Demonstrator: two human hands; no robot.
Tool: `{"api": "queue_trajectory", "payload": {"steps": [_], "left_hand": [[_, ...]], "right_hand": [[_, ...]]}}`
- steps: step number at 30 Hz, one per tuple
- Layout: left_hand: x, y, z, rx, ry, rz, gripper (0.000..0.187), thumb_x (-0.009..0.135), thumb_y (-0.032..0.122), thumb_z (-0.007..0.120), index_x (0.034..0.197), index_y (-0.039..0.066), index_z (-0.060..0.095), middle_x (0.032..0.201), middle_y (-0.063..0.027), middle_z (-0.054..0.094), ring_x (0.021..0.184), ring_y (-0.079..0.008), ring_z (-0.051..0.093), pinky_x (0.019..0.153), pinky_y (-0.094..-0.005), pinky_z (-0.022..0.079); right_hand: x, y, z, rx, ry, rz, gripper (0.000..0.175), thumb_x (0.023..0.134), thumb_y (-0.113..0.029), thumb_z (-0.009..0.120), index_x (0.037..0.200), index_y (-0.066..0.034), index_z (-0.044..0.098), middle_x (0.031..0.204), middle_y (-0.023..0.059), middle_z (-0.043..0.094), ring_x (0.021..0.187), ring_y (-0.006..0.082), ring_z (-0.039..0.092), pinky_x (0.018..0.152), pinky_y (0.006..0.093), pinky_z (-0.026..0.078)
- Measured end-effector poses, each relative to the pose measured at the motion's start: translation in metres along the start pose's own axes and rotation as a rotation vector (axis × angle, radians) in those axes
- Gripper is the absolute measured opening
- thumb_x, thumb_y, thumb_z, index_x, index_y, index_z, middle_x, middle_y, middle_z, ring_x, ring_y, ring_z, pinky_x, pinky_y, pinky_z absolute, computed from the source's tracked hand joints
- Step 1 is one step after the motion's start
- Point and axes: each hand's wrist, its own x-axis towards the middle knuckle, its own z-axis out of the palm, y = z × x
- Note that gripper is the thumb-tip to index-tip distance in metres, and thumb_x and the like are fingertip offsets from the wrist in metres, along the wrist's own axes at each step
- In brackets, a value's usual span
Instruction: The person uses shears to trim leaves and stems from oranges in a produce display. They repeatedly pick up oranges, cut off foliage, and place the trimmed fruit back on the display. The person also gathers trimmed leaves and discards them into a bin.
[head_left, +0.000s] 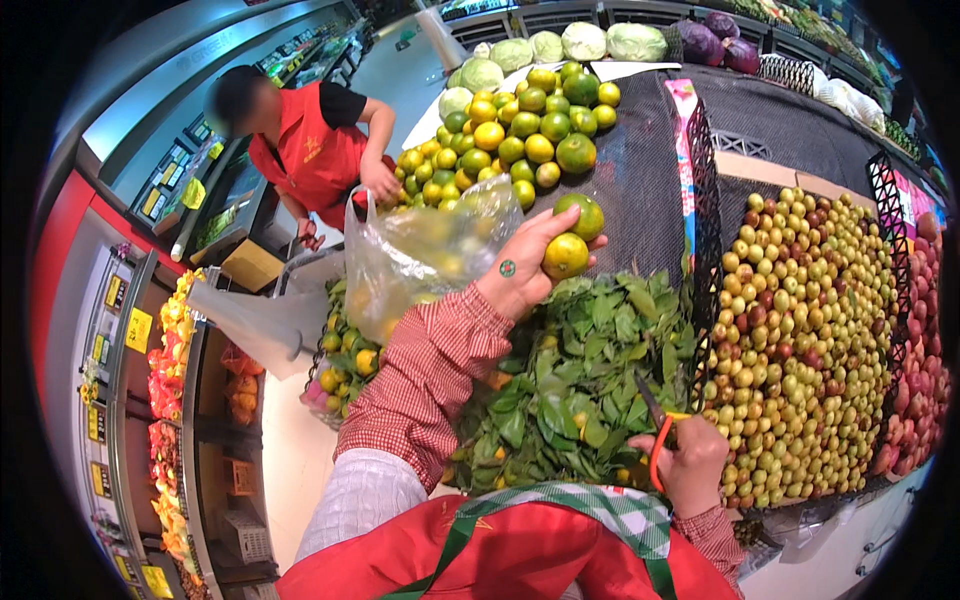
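Note:
Two mandarins rest in my left hand (521, 266): a greener one (583, 217) at the fingertips and a yellower one (565, 256) nearer the palm. A small round sticker is on the back of this wrist. My right hand (697, 457), lower right, grips scissors (660, 450) with orange and yellow handles; the dark blades point up and left over green leaves. Those leaves (570, 367) lie in a thick heap before me, with some mandarins showing between them. Past my left hand, loose mandarins (517, 127) are piled on a dark mat.
A clear plastic bag (427, 262) holding fruit stands left of my hand. Behind it, a person in a red vest (315, 142) reaches into the mandarins. Jujubes (810, 337) fill the bin at right, behind a black lattice divider (701, 225). Cabbages (585, 41) line the back.

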Motion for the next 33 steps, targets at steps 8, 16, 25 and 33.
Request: {"api": "queue_trajectory", "payload": {"steps": [8, 16, 25, 33], "left_hand": [[0.195, 0.041, -0.008, 0.994, 0.193, 0.646, 0.070, 0.075, 0.020, 0.087, 0.136, 0.002, 0.057, 0.112, -0.0154, 0.071, 0.103, -0.0262, 0.069, 0.093, -0.0348, 0.054], [0.327, 0.039, 0.039, 1.705, 0.280, 0.861, 0.062, 0.077, 0.036, 0.081, 0.134, 0.019, 0.063, 0.112, -0.0190, 0.069, 0.107, -0.0366, 0.066, 0.094, -0.0445, 0.053], [0.393, 0.015, 0.026, 2.056, 0.376, 0.858, 0.058, 0.098, 0.058, 0.049, 0.146, 0.026, 0.055, 0.159, -0.0135, 0.039, 0.147, -0.0354, 0.035, 0.117, -0.0553, 0.030], [0.226, 0.024, 0.036, 1.521, 0.039, 0.823, 0.027, 0.092, 0.026, 0.071, 0.103, 0.002, 0.074, 0.095, -0.0142, 0.074, 0.088, -0.0238, 0.072, 0.081, -0.0356, 0.056]], "right_hand": [[0.012, 0.014, 0.007, 0.066, -0.040, 0.030, 0.052, 0.067, -0.047, 0.089, 0.076, -0.0049, 0.061, 0.063, 0.0087, 0.052, 0.056, 0.0299, 0.056, 0.049, 0.0401, 0.044], [0.035, 0.035, 0.012, 0.191, -0.053, 0.050, 0.048, 0.064, -0.039, 0.093, 0.073, -0.0061, 0.059, 0.062, 0.0072, 0.053, 0.055, 0.0300, 0.055, 0.048, 0.0399, 0.042], [0.039, 0.047, 0.016, 0.301, -0.123, 0.088, 0.041, 0.066, -0.035, 0.092, 0.083, -0.0062, 0.068, 0.069, 0.0055, 0.060, 0.059, 0.0277, 0.061, 0.051, 0.0361, 0.046], [0.016, 0.042, 0.002, 0.280, -0.027, 0.298, 0.047, 0.066, -0.038, 0.092, 0.077, -0.0043, 0.061, 0.067, 0.0092, 0.053, 0.058, 0.0298, 0.054, 0.051, 0.0392, 0.042]]}}
